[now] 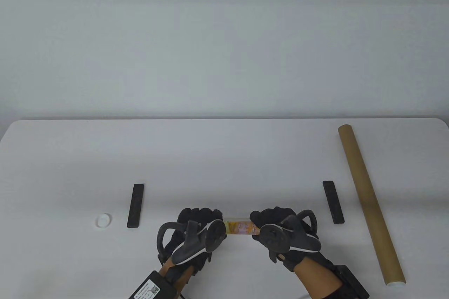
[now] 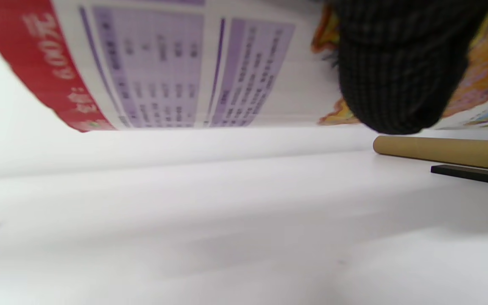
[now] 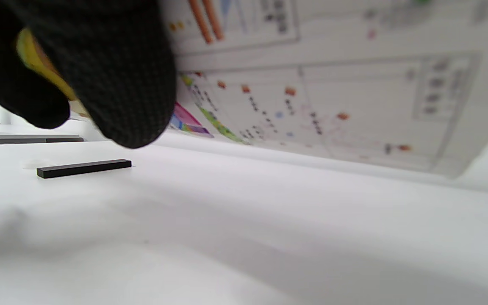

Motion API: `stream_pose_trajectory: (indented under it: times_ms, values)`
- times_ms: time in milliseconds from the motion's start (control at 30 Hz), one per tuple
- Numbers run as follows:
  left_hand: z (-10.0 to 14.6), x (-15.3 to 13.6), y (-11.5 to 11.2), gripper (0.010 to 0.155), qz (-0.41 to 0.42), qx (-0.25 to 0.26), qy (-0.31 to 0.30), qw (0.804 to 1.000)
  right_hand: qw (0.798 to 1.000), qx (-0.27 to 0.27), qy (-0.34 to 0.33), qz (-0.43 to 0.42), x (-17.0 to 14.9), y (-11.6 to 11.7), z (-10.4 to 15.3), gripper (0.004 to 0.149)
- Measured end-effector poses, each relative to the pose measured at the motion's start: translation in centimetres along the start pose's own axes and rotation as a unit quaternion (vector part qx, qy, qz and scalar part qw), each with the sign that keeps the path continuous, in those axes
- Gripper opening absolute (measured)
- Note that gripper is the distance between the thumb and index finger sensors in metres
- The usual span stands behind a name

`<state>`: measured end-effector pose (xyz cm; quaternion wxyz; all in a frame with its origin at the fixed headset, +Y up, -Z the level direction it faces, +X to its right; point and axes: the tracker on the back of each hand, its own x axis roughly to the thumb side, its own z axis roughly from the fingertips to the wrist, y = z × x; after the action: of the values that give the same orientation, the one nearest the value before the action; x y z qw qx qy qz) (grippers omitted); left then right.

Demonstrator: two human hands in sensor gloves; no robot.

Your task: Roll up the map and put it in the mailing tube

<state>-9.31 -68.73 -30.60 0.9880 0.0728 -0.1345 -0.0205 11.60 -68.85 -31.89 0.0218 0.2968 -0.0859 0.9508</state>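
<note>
The white worktop carries everything, and the long brown cardboard mailing tube lying along its right side serves as the landmark: its long axis runs from the far edge toward the near edge, with the near end, showing a pale rim, closest to the person. Just to the left of the tube lies a flat black bar, roughly parallel to it; a second black bar sits well to the tube's left, and a small white cap lies further left again. The rolled paper map, printed in yellow, orange and purple, is between the two bars, well apart from the tube, its long axis crosswise to the tube's. The left hand and the right hand each curl their fingers around one end of the roll, clasping it just above the worktop. The right hand is the nearer to the tube, so carrying the roll rightward and turning it to line up with the tube's near opening looks like the coming move.
</note>
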Motion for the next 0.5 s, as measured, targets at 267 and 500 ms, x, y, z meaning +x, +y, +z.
stream_pose_trajectory:
  times_ms: [267,500]
  values:
    - [-0.3,-0.1,0.1,0.048,0.013,-0.042,0.006,0.999,1.0,-0.005,-0.009,0.024,0.3,0.2,0.2,0.06]
    - [-0.7,-1.1,-0.8,0.048,0.09,-0.129,0.021,0.987,0.995,-0.032,-0.027,0.093,1.5,-0.1,0.4,0.061]
